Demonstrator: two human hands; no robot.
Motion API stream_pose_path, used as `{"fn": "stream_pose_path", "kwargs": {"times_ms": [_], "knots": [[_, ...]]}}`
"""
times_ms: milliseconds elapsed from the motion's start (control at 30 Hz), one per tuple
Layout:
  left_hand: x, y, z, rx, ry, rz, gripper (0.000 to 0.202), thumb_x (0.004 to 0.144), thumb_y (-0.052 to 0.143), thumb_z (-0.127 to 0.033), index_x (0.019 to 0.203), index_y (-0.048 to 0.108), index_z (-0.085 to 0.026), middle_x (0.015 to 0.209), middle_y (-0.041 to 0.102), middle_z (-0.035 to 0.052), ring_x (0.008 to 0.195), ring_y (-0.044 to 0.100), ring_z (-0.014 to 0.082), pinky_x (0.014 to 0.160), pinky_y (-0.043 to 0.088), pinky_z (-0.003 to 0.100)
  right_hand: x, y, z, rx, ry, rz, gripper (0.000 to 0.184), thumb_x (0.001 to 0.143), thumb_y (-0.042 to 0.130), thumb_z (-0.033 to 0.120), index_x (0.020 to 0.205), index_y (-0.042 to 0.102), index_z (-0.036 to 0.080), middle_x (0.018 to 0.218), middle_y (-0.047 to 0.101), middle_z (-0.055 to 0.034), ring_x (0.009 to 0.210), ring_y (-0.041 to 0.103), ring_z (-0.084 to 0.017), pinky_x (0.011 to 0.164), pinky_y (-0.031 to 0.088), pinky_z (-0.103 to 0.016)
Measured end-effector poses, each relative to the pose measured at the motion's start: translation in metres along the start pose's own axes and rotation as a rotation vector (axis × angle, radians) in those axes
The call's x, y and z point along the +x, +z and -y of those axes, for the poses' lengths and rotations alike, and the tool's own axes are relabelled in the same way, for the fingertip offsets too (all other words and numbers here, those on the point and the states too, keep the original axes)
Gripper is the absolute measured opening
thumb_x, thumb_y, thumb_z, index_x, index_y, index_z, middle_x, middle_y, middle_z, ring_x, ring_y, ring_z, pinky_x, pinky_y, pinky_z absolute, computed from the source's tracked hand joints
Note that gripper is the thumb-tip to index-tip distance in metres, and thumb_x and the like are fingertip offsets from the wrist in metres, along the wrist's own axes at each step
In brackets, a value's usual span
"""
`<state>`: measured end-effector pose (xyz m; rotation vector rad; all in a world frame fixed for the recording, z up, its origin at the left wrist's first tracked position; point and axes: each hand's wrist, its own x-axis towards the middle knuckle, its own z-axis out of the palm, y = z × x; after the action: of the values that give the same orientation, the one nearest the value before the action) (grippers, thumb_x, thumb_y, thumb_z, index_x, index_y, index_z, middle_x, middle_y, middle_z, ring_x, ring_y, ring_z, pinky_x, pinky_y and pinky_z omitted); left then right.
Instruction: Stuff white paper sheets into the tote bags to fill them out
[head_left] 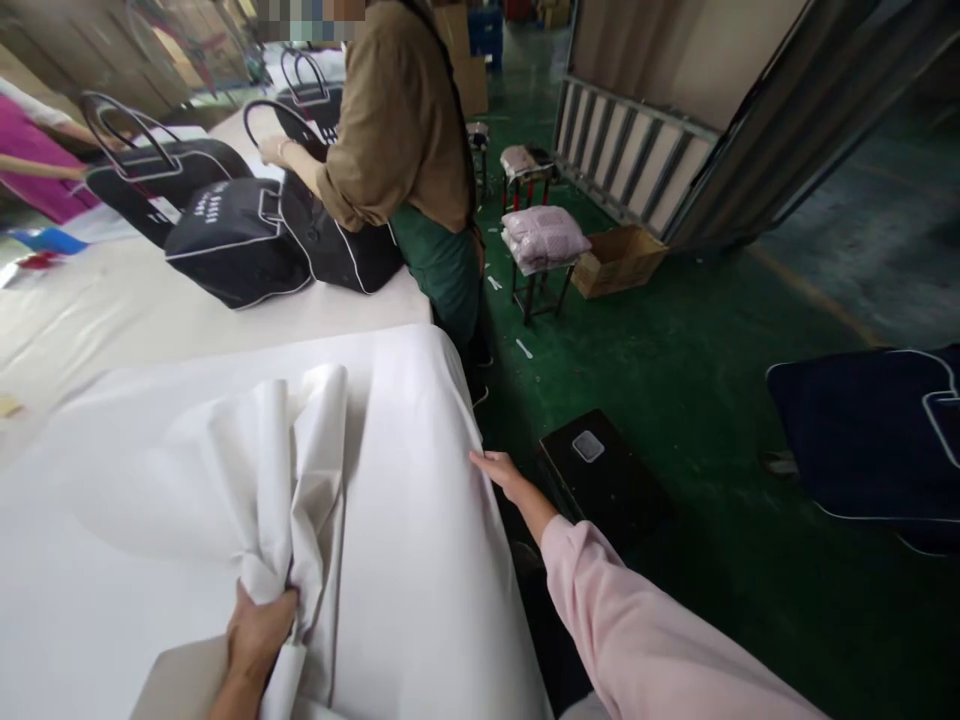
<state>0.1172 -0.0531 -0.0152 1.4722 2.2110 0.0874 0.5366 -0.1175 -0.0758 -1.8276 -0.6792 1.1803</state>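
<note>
A large white sheet (405, 480), smooth like vinyl or coated cloth, covers the near end of the table and hangs over its right edge. My left hand (259, 625) is closed around a bunched part of it, and thick folds fan out ahead of the fist. At the table's right edge, my right hand (495, 468) pinches the sheet's overhanging border between thumb and fingers. The sleeve on my right arm is pale pink.
Several black bags (240, 240) with white piping stand farther up the table, beside a person in a brown shirt (405, 120). Right of the table are a dark box (604, 475), a stool with a wrapped bundle (544, 238), a carton (622, 260) and a navy bag (870, 440).
</note>
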Motion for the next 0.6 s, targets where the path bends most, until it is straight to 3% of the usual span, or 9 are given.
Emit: {"fn": "stream_pose_path", "kwargs": {"times_ms": [100,200,333,400,433,467,533,567,600], "knots": [[-0.003,0.0,-0.003,-0.022,0.017,-0.007,0.076,0.068,0.06,-0.04,0.136,0.04,-0.014,0.094,0.063,0.0097,0.091,0.066,0.033,0.079,0.054,0.039,-0.007,-0.005,0.015,-0.061,0.0,-0.099,0.033,0.082,0.064,0.039,0.084,0.074,0.007,0.088,0.071,-0.011,0.088,0.065,-0.025,0.076,0.05,-0.032],[-0.006,-0.001,-0.007,-0.024,0.016,0.003,0.076,0.069,0.06,-0.041,0.137,0.04,-0.012,0.094,0.063,0.0108,0.092,0.065,0.0337,0.082,0.053,0.039,-0.026,0.008,0.045,-0.152,-0.034,-0.268,0.021,0.082,0.064,0.028,0.073,0.071,0.01,0.1,0.068,-0.0136,0.103,0.058,-0.029,0.092,0.044,-0.037],[-0.007,-0.004,-0.009,-0.03,0.005,0.007,0.082,0.066,0.062,-0.039,0.139,0.04,-0.009,0.096,0.064,0.0136,0.097,0.065,0.0381,0.086,0.053,0.044,-0.065,0.06,0.095,-0.18,-0.316,-0.304,0.023,0.09,0.058,0.03,0.074,0.067,0.017,0.104,0.065,-0.0078,0.108,0.053,-0.023,0.102,0.036,-0.034],[-0.007,-0.008,-0.008,-0.078,0.03,0.015,0.082,0.064,0.062,-0.036,0.138,0.041,-0.007,0.102,0.065,0.0175,0.104,0.062,0.0414,0.09,0.052,0.049,-0.08,0.086,0.111,-0.118,-0.453,-0.248,0.021,0.092,0.055,0.033,0.083,0.067,0.018,0.102,0.065,-0.007,0.103,0.056,-0.02,0.099,0.04,-0.031],[-0.008,-0.011,-0.008,-0.112,0.052,0.021,0.08,0.064,0.062,-0.034,0.136,0.044,-0.005,0.106,0.065,0.0194,0.109,0.061,0.0418,0.093,0.051,0.05,-0.085,0.095,0.114,-0.09,-0.447,-0.227,0.02,0.091,0.058,0.034,0.094,0.066,0.016,0.106,0.064,-0.0084,0.104,0.057,-0.02,0.098,0.041,-0.03],[-0.008,-0.015,-0.008,-0.146,0.078,0.031,0.075,0.064,0.061,-0.032,0.132,0.047,-0.003,0.108,0.065,0.0207,0.112,0.059,0.0412,0.096,0.05,0.05,-0.087,0.101,0.115,-0.079,-0.385,-0.207,0.031,0.086,0.064,0.036,0.108,0.063,0.014,0.113,0.062,-0.0111,0.109,0.056,-0.022,0.099,0.041,-0.031],[-0.012,-0.024,-0.014,-0.208,0.139,0.059,0.065,0.066,0.058,-0.029,0.124,0.053,-0.002,0.111,0.066,0.0206,0.116,0.059,0.0371,0.101,0.048,0.046,-0.085,0.104,0.109,-0.128,-0.208,-0.159,0.074,0.07,0.078,0.034,0.132,0.047,0.008,0.133,0.051,-0.0192,0.125,0.048,-0.03,0.106,0.038,-0.036],[-0.014,-0.03,-0.02,-0.238,0.177,0.072,0.061,0.067,0.056,-0.029,0.122,0.054,-0.002,0.113,0.066,0.0197,0.117,0.059,0.0347,0.103,0.047,0.044,-0.081,0.103,0.106,-0.165,-0.135,-0.128,0.085,0.064,0.08,0.028,0.137,0.042,0.007,0.139,0.045,-0.0219,0.131,0.042,-0.033,0.11,0.035,-0.038],[-0.017,-0.034,-0.028,-0.264,0.218,0.08,0.06,0.068,0.055,-0.028,0.122,0.054,-0.002,0.115,0.066,0.0189,0.117,0.059,0.0329,0.104,0.046,0.043,-0.075,0.101,0.103,-0.193,-0.09,-0.098,0.083,0.062,0.077,0.021,0.137,0.043,0.006,0.142,0.042,-0.0231,0.134,0.039,-0.035,0.112,0.032,-0.04]]}}
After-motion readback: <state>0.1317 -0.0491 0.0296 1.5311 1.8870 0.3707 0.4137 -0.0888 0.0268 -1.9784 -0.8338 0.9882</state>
